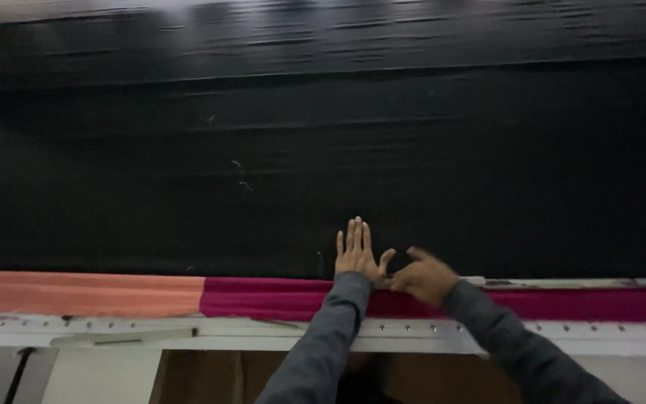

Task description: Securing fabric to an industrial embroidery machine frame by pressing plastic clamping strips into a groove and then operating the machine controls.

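From the head camera, the left hand [358, 258] lies flat on a big black cloth [323, 172], fingers [354, 233] spread wide, likely to press it down so it stays smooth. The right hand [425, 277] sits just beside it at the cloth's near edge, blurry, fingers curled; I cannot tell if they pinch anything. A pink cloth strip [263, 298] and an orange cloth strip [76, 293] run along the counter [188, 329] edge.
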